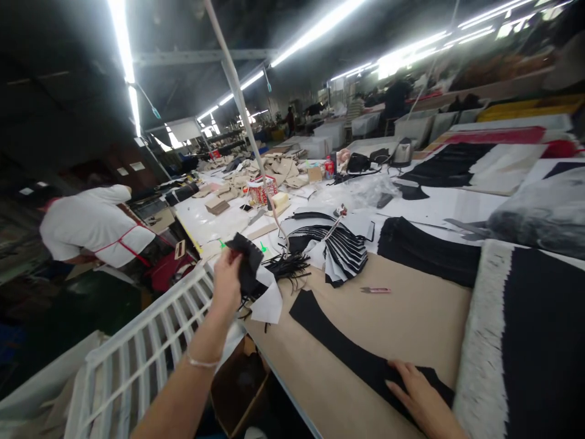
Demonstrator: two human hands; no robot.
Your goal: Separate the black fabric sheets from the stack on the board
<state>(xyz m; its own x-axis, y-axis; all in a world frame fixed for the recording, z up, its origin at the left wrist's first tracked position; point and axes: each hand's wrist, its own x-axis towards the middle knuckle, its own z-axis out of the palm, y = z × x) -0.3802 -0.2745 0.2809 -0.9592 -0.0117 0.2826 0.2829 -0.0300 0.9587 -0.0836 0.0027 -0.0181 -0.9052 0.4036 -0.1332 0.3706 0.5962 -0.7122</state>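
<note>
My left hand (227, 277) is closed on a small black fabric piece (248, 261), raised over the table's left edge. A white sheet piece (269, 300) hangs just below it; whether the two are joined I cannot tell. My right hand (414, 390) lies with fingers stretched on a long curved black fabric piece (340, 332), which is flat on the brown board (411, 323). Black strips (290, 268) are heaped beyond my left hand. A fanned bundle of black and white pieces (345, 259) lies further in, tied with cord. Small thread snips (375, 290) rest on the board.
A white slatted rack (150, 347) stands along the table's left side, with a cardboard box (240, 384) below the edge. Black fabric with a pale fuzzy edge (487, 341) lies at right. A slanting pole (247, 116) rises mid-table. A person in white (91, 225) bends at left.
</note>
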